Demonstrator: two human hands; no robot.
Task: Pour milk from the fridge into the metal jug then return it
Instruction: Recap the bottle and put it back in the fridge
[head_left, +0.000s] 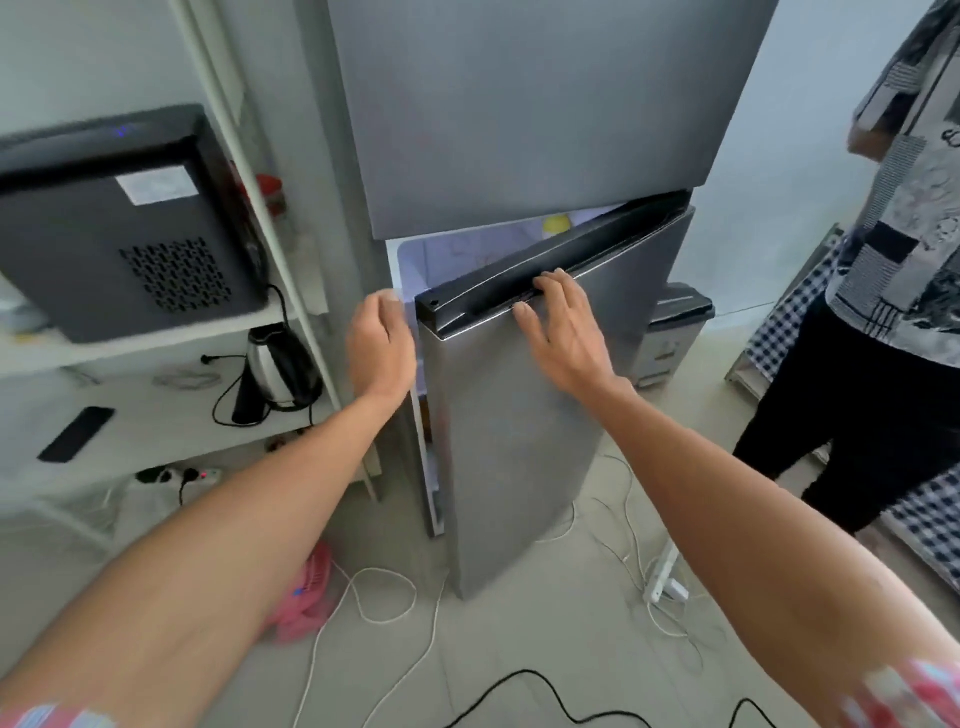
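Observation:
A grey two-door fridge (519, 114) stands in front of me. Its lower door (519, 415) is swung partly open, hinged on the right. My right hand (561, 327) lies on the door's front near the top, its fingertips hooked over the black top edge (545, 260). My left hand (382, 348) hangs at the door's free left edge with relaxed, slightly bent fingers and holds nothing. Through the gap I see the lit white interior (441, 260) and a yellow object (558, 224). No milk or metal jug shows.
A white shelf unit (171, 332) on the left carries a black appliance (124, 223), a kettle (278, 369) and a dark remote (78, 434). Cables (384, 618), a power strip (662, 577) and a pink object (306, 597) lie on the floor. A person (893, 291) stands at the right.

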